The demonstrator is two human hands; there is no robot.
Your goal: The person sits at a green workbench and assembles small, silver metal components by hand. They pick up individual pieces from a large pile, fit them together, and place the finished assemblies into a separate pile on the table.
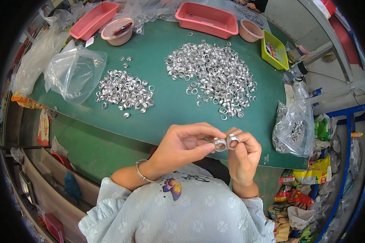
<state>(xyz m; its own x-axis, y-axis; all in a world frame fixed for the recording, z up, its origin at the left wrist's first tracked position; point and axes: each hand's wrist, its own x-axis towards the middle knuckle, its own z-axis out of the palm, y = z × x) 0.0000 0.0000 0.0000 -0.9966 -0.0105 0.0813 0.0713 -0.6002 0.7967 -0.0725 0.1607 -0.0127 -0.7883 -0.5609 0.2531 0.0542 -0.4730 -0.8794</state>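
My left hand (187, 142) pinches a silvery metal ring (220, 144) between thumb and fingers. A second metal ring (232, 141) is pinched in my right hand (245, 156). The two rings are held side by side, close together, above the near edge of the green table (160, 87). Beyond my hands lies a large heap of metal rings (215, 71), with a few strays around it. A smaller pile of rings (123, 90) lies to its left.
Pink baskets (207, 20) and bowls (250, 31) stand along the back, beside a yellow-green basket (273, 52). Clear plastic bags (75, 73) lie at the left; a bag of rings (294, 129) sits at the right edge. Another person's hand (252, 7) shows at the far side.
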